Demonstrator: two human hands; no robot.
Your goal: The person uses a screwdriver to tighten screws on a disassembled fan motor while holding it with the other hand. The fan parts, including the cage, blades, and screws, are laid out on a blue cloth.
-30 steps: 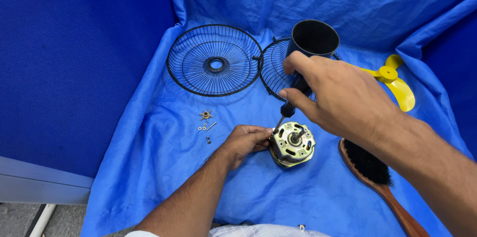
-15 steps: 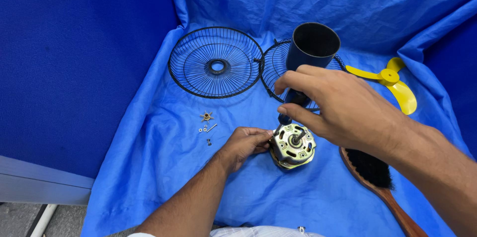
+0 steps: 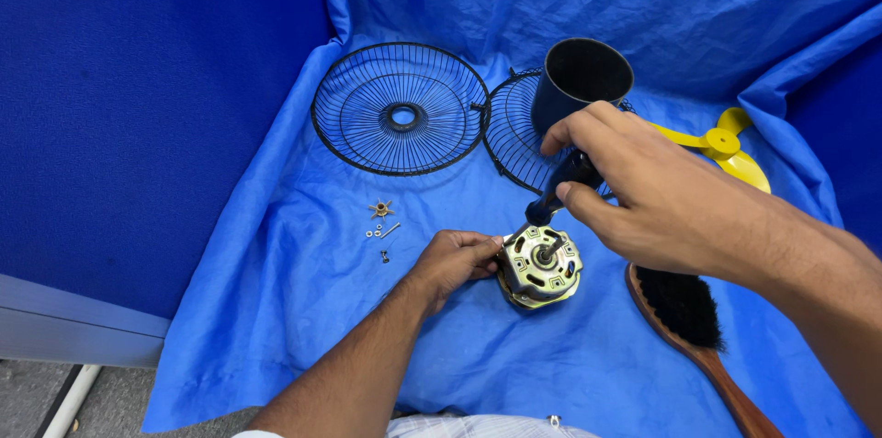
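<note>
Motor, brass-coloured with a short shaft up, sitting on the blue cloth near its front edge, about midway across. Steadied at its left side by left hand, fingers curled and pinching the casing rim. Worked from above by right hand, closed around a black-handled screwdriver, tip down at the motor's top left edge.

Risk, as a judgement: tip slipping off the screw head toward the left fingertips right beside it, caused by the slanted tool angle and a light pinch on a round body over soft cloth. Also likely: motor tipping or rotating under torque.

Further out: wooden brush just right, small screws and washers left, 2 wire grilles and a dark cup toward the back edge, yellow fan blade at back right. Loose screws easily lost in cloth folds.
</note>
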